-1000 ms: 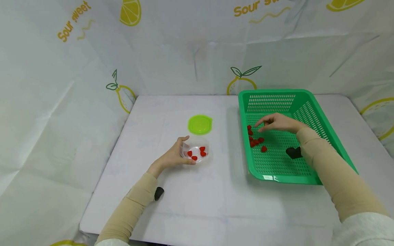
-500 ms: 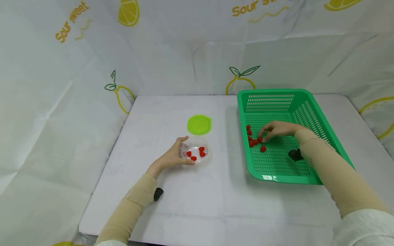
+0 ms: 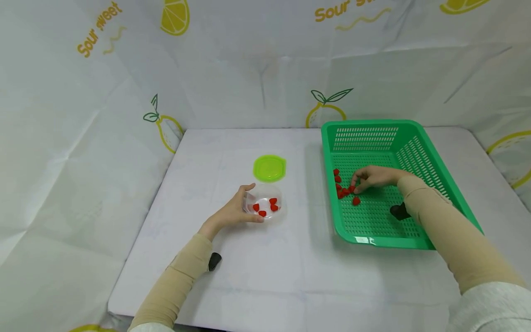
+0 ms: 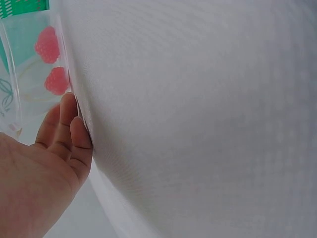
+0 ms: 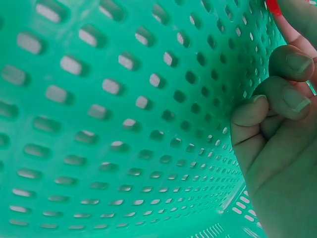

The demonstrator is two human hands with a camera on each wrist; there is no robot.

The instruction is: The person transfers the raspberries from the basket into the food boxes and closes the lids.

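Observation:
My left hand (image 3: pixel 230 211) grips a small clear plastic container (image 3: pixel 250 199) from its left side, thumb and fingers spread around the wall. Several red raspberries (image 3: pixel 262 213) lie inside it; two raspberries (image 4: pixel 48 45) show through the wall in the left wrist view. My right hand (image 3: pixel 374 177) reaches down into the green basket (image 3: pixel 375 240) and pinches one raspberry (image 3: pixel 351 189) between thumb and index finger. In the right wrist view that raspberry (image 5: pixel 273 6) shows only at the top edge, and the other fingers are curled. More raspberries (image 3: pixel 341 193) lie along the basket's left wall, and one sits apart (image 3: pixel 356 201).
A bright green lid (image 3: pixel 269 168) lies flat on the white-covered table (image 3: pixel 265 276), just behind the container. The basket has raised slotted walls and stands at the right. A white sheet (image 3: pixel 257 69) printed with lemons hangs behind the table.
My right hand has lowered to the raspberries in the basket and taken hold of one, then drawn slightly right. The left hand and the container have stayed in place.

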